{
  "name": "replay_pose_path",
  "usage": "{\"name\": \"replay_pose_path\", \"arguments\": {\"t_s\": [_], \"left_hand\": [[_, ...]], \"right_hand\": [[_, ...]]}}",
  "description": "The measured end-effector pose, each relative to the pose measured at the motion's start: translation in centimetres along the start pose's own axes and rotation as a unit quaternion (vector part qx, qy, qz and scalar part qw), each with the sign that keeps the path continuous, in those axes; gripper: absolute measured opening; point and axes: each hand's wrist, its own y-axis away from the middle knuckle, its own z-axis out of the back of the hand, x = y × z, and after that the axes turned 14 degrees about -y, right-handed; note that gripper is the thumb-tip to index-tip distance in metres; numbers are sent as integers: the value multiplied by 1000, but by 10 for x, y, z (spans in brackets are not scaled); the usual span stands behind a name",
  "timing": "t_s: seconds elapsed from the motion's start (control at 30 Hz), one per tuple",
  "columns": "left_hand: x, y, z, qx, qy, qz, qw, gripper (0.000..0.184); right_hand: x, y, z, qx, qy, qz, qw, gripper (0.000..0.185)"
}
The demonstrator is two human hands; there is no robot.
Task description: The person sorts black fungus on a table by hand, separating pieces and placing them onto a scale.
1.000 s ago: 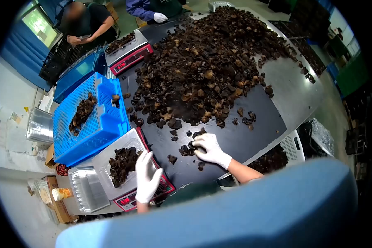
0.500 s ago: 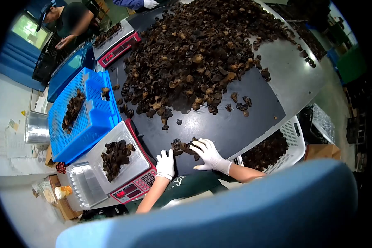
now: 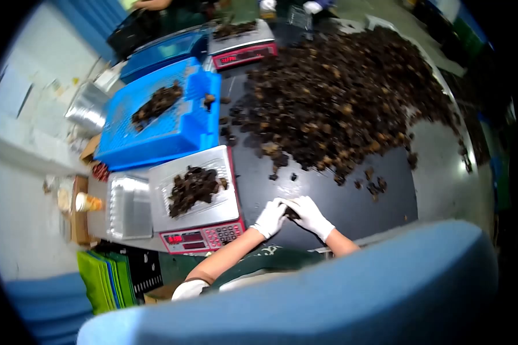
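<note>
Though barely visible, dark clump (image 3: pixel 292 213) between fingers (image 3: pixel 299 205)

Shows smooth blue plastic on the crate (image 3: pixel 118 135), silvery metal on the scale plate (image 3: pixel 223 205), glossy clear plastic in the trays (image 3: pixel 130 208), matt white gloves (image 3: pixel 311 219), black sheen on the counter (image 3: pixel 351 198), and rough, crinkled dark pieces (image 3: pixel 334 109).

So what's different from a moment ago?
The left hand has moved rightward from over the scale to meet the right hand; they now cup dark pieces between them. The clump on the scale and the one on the blue crate stayed put.
</note>
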Motion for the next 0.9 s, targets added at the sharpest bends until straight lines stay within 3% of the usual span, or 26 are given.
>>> {"name": "replay_pose_path", "arguments": {"t_s": [0.03,0.1,0.2,0.27,0.33,0.4,0.47,0.57,0.63,0.7,0.77,0.9], "left_hand": [[0,0,3,-47,54,-1,997,33],[-3,-3,29,-45,95,5,994,29],[-7,5,90,-90,95,46,990,43],[-5,17,134,-111,82,82,987,58],[10,28,178,-139,23,84,986,53],[29,40,219,-187,56,130,972,46],[68,61,236,-244,-3,176,954,43],[129,90,243,-260,59,245,932,42],[163,103,232,-225,1,272,936,42],[179,106,222,-177,-113,233,950,42],[177,106,218,-154,-187,208,948,44],[191,119,211,-266,95,277,918,48]], "right_hand": [[-1,0,-6,-48,-26,30,998,57],[11,-4,-14,-129,-92,3,987,53],[59,-46,4,-160,-151,56,974,43],[79,-80,8,-137,-189,90,968,38],[99,-117,8,-119,-208,130,962,35],[114,-156,3,-79,-227,140,961,33],[124,-196,-9,-50,-222,168,959,31],[131,-242,-40,9,-204,181,962,27],[140,-258,-56,32,-71,171,982,30],[139,-262,-73,87,39,147,985,61],[141,-262,-78,105,79,173,976,77],[141,-269,-59,113,-95,141,979,79]]}}
